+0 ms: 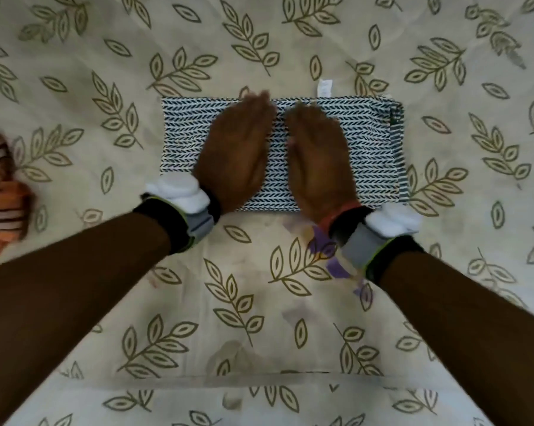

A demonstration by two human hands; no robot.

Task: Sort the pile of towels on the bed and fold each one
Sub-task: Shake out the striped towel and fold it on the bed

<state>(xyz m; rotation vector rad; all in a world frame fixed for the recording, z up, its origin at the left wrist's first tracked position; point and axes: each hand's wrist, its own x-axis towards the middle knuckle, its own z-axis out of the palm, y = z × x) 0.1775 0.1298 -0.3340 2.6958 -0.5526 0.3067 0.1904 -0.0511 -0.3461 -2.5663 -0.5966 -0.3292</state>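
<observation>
A black-and-white patterned towel (370,139) lies folded into a flat rectangle on the bed, with a small white tag (324,87) sticking out at its far edge. My left hand (235,152) and my right hand (318,158) rest palm down side by side on the middle of the towel, fingers straight and together, pointing away from me. Neither hand holds anything. The hands hide the towel's centre. Both wrists wear grey and black bands with white pads.
The bed sheet (259,302) is cream with olive leaf prints and fills the view. An orange striped towel (1,192) lies bunched at the left edge. A purple print mark (330,256) shows on the sheet near my right wrist.
</observation>
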